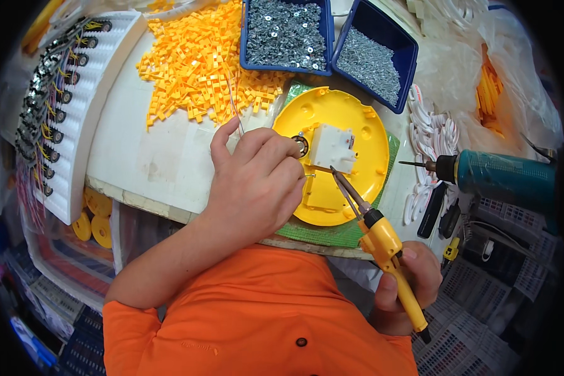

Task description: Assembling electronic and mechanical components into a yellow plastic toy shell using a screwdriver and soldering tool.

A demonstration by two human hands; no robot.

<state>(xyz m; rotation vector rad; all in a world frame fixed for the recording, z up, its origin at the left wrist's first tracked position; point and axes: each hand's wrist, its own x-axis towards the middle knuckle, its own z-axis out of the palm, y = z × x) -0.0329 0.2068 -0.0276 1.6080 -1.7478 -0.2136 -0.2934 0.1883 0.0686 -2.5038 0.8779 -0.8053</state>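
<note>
Head view: gripped yellow soldering tool point(382, 241) in right hand point(417, 276), fingers wrapped round handle. Held its two-pronged metal end at lower edge of white box point(333, 147), inside round yellow shell point(375, 153) on green mat point(319, 237), on table point(150, 156). Curled left hand point(257, 178) over shell's left side, fingers bent by black ring-shaped part point(302, 146); couldn't tell exact hold. Noted thin wires point(233, 94) above left hand, near yellow pieces point(197, 59).

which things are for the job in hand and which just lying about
Likely in the job: yellow soldering iron in right hand, yellow round shell, white box, small round part by left hand.

Likely lying about: yellow pieces, blue tubs, foam tray.
</note>
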